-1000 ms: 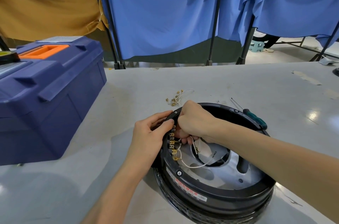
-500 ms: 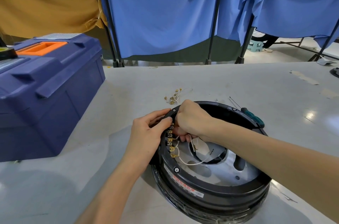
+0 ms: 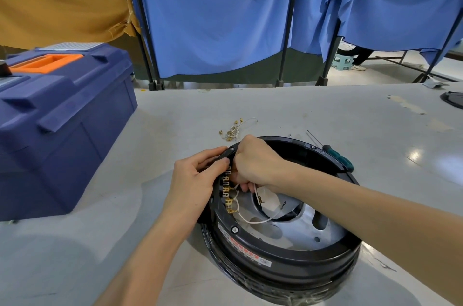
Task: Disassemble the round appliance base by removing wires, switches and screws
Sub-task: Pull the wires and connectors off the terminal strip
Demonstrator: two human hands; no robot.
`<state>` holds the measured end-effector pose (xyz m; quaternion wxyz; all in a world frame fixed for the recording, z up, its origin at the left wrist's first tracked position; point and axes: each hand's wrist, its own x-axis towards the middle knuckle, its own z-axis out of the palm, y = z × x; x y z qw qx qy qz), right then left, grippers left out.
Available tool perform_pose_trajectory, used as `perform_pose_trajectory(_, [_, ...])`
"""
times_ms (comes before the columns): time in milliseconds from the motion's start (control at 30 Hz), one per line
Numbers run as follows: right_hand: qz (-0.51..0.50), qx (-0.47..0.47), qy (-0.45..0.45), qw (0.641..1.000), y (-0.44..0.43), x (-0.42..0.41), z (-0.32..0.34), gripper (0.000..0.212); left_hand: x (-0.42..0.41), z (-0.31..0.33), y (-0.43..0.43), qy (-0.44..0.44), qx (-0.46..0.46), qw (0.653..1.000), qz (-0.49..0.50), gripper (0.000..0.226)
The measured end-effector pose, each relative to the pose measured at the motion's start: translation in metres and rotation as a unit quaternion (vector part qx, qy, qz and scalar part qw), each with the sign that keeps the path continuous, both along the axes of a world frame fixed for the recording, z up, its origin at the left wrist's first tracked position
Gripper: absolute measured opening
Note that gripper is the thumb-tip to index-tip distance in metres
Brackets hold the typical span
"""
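Black round base [image 3: 283, 253] being gripped at left rim by left hand [image 3: 198, 180]; white wire [image 3: 250, 222] being pinched near brass terminals [image 3: 228, 195] by right hand [image 3: 255, 163].

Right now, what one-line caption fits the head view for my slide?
The left hand holds the round black base while the right hand grips a white wire inside its rim.

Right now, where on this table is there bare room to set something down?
Bare table lies between the toolbox and the round base, and far right past the screwdriver. Crowded: behind the base, where loose wires lie, and its left rim, where the left hand grips the base and the right hand pinches a white wire.
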<state>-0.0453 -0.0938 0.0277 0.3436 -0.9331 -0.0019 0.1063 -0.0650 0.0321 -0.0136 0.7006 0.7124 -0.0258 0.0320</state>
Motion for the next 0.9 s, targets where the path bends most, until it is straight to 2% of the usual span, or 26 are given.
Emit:
perform_pose_trajectory(400, [0.011, -0.005, 0.012, 1.0, -0.008, -0.004, 0.001, 0.017, 0.001, 0.002, 0.0, 0.01, 0.002, 1.0, 0.001, 0.022])
perform_pose_trajectory(700, [0.038, 0.066, 0.028, 0.997, -0.023, -0.006, 0.001, 0.018, 0.0, 0.002, -0.002, 0.011, 0.009, 1.0, 0.011, 0.023])
perform_pose_trajectory(800, [0.056, 0.073, -0.006, 0.996, -0.029, -0.006, 0.006, 0.016, 0.0, 0.002, -0.001, 0.014, 0.009, 1.0, 0.008, 0.022])
perform_pose_trajectory(900, [0.079, 0.032, -0.084, 0.993, -0.033, -0.01, 0.016, 0.009, -0.001, 0.003, -0.001, 0.015, 0.011, 1.0, 0.005, 0.022])
